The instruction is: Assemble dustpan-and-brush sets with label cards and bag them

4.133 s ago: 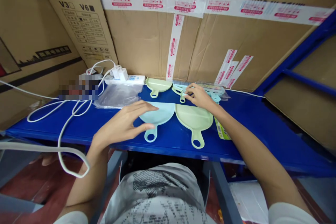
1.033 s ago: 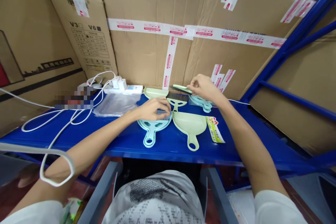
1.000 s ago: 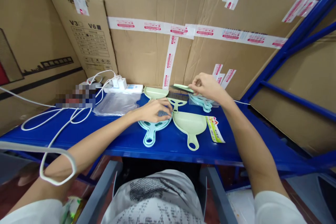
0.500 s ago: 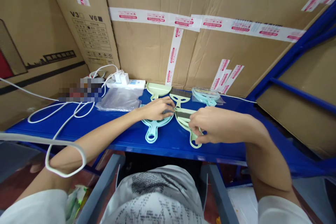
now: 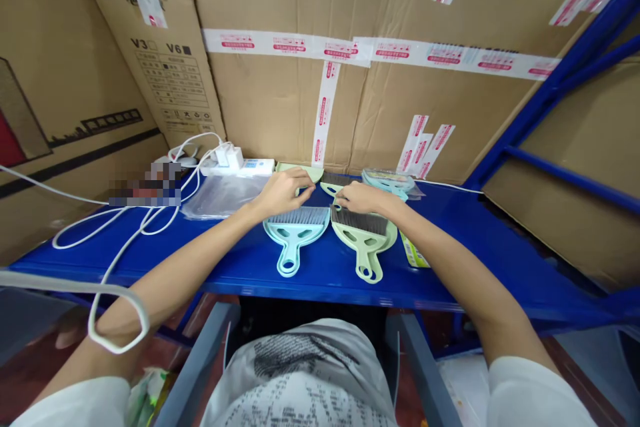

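Note:
A blue brush lies in a blue dustpan (image 5: 289, 232) on the blue table. Beside it, a green brush (image 5: 361, 221) rests a little askew on a green dustpan (image 5: 392, 235). My left hand (image 5: 287, 193) is just behind the blue set, thumb and fingers apart with nothing between them, partly covering another green dustpan (image 5: 316, 172) at the back. My right hand (image 5: 361, 197) has its fingers closed at the handle of a second green brush (image 5: 330, 184), whose handle they partly hide.
Clear plastic bags (image 5: 225, 197) and a white power strip (image 5: 257, 167) with cables are at the left. A bagged blue set (image 5: 389, 181) lies at the back right. A yellow-green card (image 5: 414, 253) shows beside my right forearm. Cardboard (image 5: 280, 100) stands behind the table.
My right hand has left the front green set and moved back and left to the rear green brush. The front brush now lies over its dustpan. My left hand has moved back and left, off the blue set.

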Demonstrator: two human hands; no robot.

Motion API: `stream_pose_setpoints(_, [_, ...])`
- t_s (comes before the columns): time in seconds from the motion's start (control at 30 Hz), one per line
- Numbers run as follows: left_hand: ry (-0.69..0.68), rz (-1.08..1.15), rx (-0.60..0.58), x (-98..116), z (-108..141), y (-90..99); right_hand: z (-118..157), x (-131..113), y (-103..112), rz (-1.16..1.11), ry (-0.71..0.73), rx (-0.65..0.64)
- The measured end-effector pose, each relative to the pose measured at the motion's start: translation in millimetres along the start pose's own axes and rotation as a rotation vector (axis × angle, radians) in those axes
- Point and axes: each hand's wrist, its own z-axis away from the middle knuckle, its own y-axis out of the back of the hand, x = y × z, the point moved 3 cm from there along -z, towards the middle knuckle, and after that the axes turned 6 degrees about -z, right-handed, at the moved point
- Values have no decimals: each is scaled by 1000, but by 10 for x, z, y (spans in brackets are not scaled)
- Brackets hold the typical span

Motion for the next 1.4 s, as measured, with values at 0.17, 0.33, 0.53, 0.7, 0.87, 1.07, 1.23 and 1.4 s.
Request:
stream_pose_setpoints(0.17, [14, -116, -150, -240, 27, -85, -146, 166, -174, 44, -54, -79])
stream_pose_setpoints(0.33, [24, -77, -281, -431, 65, -174, -167, 240, -169, 29, -61, -86])
stream_pose_setpoints(0.53, [-12, 72, -391, -572, 104, -285, -172, 306, -126, -7, -47, -83])
stream_pose_setpoints(0.7, [8, 96, -395, -640, 112, -351, -78, 209, -36, -11, -46, -59])
stream_pose_setpoints(0.87, [0, -1, -304, -593, 96, -275, 199, -481, -59, -127, 330, 107])
stream_pose_setpoints(1.07, [1, -204, -267, -526, 85, -134, 489, -1181, -444, -23, 592, 79])
stream_pose_setpoints(1.23, [0, -264, -308, -488, 80, -96, 446, -1253, -636, 298, 654, 178])
stream_pose_setpoints(1.4, [-3, -275, -321, -453, 64, -70, 409, -1276, -655, 491, 692, 236])
